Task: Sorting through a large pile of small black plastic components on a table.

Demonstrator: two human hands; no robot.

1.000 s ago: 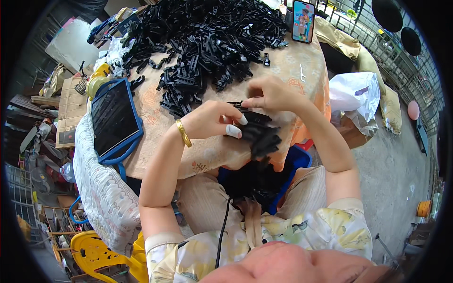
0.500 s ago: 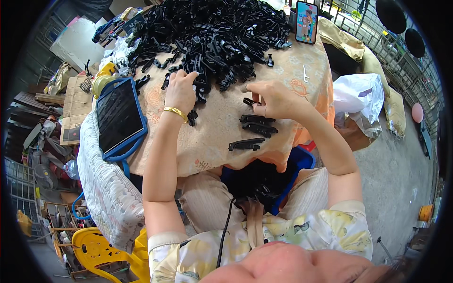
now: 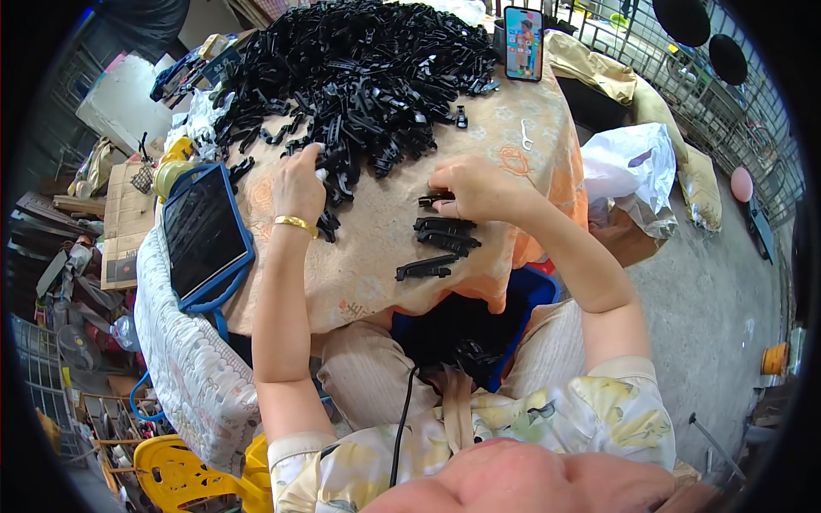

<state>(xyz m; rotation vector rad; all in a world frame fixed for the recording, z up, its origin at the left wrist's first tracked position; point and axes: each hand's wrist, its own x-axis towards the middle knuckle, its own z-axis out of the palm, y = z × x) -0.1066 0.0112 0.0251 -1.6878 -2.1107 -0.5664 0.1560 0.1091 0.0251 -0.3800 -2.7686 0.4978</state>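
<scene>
Seemingly gathering, right hand (image 3: 475, 190) pinches a slim black plastic clip (image 3: 426, 202); left hand (image 3: 299, 185), grip unclear, must pick from the jumbled black pile (image 3: 359, 77) alongside.

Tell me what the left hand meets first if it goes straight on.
Most likely the black pile, right ahead of the left hand; depth at the near edge is unclear.
</scene>
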